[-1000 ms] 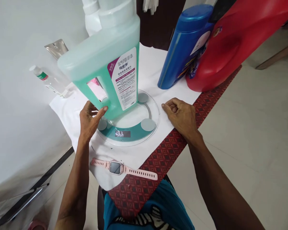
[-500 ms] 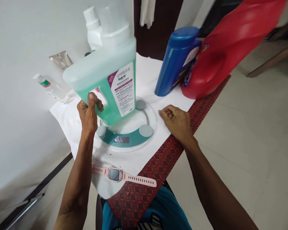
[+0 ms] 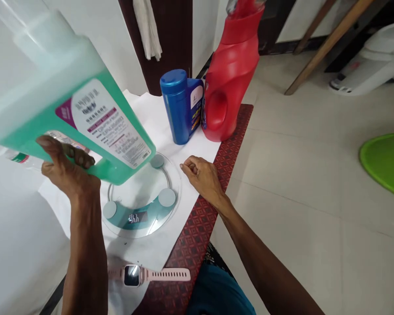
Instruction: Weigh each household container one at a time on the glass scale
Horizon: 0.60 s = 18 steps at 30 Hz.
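Note:
My left hand (image 3: 72, 173) grips the handle of a large translucent jug (image 3: 110, 170) of green liquid, with a white and purple label. The jug is tilted, its cap end toward the upper left, and held above a round glass weighing scale (image 3: 155, 212). The scale has a teal band and a lit display; its digits are blurred. My right hand (image 3: 202, 177) rests on the white cloth at the table's edge, right of the scale. Its fingers are curled in with nothing visible in them. A smartwatch (image 3: 131, 275) with a pink strap lies in front of the scale.
Beyond my right hand stand a blue bottle (image 3: 174, 109) and a tall red jug (image 3: 231, 72). Left, partly behind my left hand, is a small clear bottle (image 3: 21, 158). The table has a red patterned cover (image 3: 197, 227). A green object (image 3: 387, 162) shows at far right.
My left hand has raised the green jug up and left, tilting it more, away from the scale. The view has turned to the right. My right hand stays resting by the table edge.

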### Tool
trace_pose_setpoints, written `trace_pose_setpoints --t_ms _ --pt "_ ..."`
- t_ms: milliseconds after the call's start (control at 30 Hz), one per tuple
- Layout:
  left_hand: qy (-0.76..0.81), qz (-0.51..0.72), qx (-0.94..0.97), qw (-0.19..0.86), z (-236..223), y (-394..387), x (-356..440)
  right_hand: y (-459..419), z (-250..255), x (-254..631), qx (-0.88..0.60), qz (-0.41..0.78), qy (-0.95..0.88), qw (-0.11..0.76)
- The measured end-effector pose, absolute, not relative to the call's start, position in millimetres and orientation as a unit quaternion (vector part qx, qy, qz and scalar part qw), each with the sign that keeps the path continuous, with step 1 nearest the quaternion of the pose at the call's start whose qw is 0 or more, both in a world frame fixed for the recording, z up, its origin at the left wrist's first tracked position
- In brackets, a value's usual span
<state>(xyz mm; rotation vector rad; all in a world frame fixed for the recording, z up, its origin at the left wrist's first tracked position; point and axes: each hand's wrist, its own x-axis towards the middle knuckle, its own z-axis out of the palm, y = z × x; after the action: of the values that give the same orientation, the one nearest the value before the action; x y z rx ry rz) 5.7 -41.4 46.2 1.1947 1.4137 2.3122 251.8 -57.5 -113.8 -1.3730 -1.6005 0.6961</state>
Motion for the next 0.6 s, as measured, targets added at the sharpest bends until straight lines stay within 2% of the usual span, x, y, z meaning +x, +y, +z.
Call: trace_pose_setpoints --t_ms 133,333,600 --pt "0.429 0.795 0.425 0.061 52 13 34 -58 -114 253 -0.543 0.301 -0.643 0.448" --pt "0.469 0.772 0.424 0.065 20 105 48 -58 -114 255 -0.532 0.305 -0.647 0.453" --pt "0.513 0.742 0.374 0.215 -5 137 104 -60 -118 256 -0.523 0.3 -0.646 0.468"
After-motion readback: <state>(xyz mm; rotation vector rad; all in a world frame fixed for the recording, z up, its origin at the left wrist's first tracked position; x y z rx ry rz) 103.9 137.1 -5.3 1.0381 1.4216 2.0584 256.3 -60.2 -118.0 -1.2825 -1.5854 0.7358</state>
